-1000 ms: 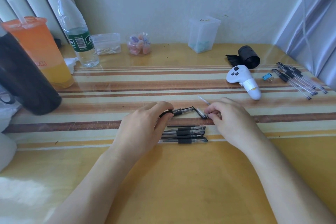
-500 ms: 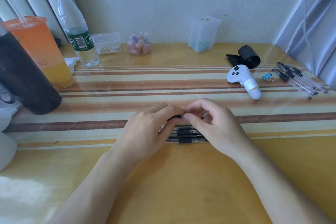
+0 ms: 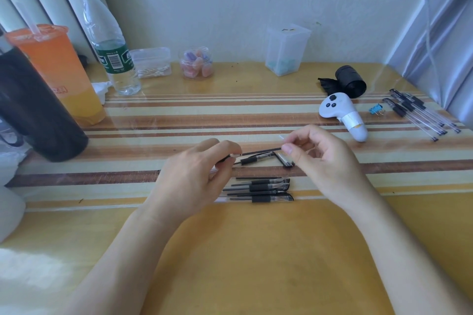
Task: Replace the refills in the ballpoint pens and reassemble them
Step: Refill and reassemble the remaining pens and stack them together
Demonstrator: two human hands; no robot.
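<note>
My left hand (image 3: 197,174) pinches a clear pen barrel (image 3: 231,156) at its open end. A thin black refill (image 3: 261,151) sticks out of it toward the right, and my right hand (image 3: 320,158) pinches the refill's far end. Just beyond, a pen front part with a black grip (image 3: 253,160) and a cap (image 3: 285,160) lie on the desk. Below my hands a row of black-grip pens (image 3: 261,189) and a loose refill (image 3: 258,178) lie side by side.
A second group of pens (image 3: 419,112) and a blue binder clip (image 3: 376,109) lie at the far right. A white controller (image 3: 343,115), a black roll (image 3: 350,80), a water bottle (image 3: 110,46), an orange drink (image 3: 56,71) and small containers (image 3: 286,51) stand along the back.
My hands met over the pen half a second ago. Now the right hand has moved right and the refill shows between the two hands.
</note>
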